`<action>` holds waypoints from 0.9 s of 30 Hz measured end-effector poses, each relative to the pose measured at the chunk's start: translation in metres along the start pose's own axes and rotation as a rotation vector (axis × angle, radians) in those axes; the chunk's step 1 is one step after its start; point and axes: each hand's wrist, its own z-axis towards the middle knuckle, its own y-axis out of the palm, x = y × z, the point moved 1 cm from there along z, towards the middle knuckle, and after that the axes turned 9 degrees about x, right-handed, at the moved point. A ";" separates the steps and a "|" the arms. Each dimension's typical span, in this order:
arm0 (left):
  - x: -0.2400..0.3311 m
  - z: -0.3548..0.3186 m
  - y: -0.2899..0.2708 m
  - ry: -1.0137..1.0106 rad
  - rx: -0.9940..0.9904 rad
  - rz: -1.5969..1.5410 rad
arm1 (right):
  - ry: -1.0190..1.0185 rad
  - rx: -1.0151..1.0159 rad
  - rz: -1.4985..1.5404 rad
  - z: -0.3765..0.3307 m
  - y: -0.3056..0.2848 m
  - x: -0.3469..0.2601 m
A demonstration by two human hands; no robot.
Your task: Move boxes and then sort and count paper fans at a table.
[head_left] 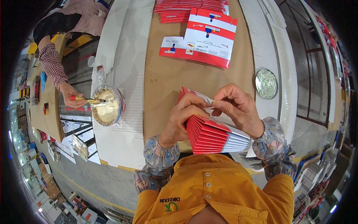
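Against my front, over the near table edge, is a fanned stack of red and white folded cartons point(209, 137). My left hand point(182, 118) is closed around the stack's left side, its fingers over the upper cartons. My right hand point(240, 110) reaches in from the right, thumb and forefinger pinched together at the edge of an upper carton; the palm hides part of that carton. Farther off, a flat printed carton point(209, 39) lies on the brown board, beside a pile of similar red and white cartons point(190, 10).
To the left stands a plastic-lined bowl of pale paste point(106, 108). A co-worker's hand point(71, 96) holds a brush point(87, 100) over it. A round shiny metal lid or dish point(266, 84) rests on the white sheets at right. Brown board point(164, 82) covers the table's middle.
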 end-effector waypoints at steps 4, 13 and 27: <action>-0.001 -0.003 -0.005 0.060 -0.068 0.098 | 0.089 0.068 0.130 0.004 -0.003 0.009; -0.008 -0.018 -0.012 -0.002 -0.101 0.034 | 0.214 0.321 0.537 0.018 -0.022 0.010; -0.014 -0.023 -0.020 -0.027 -0.015 0.005 | 0.096 0.373 0.394 0.015 -0.065 0.001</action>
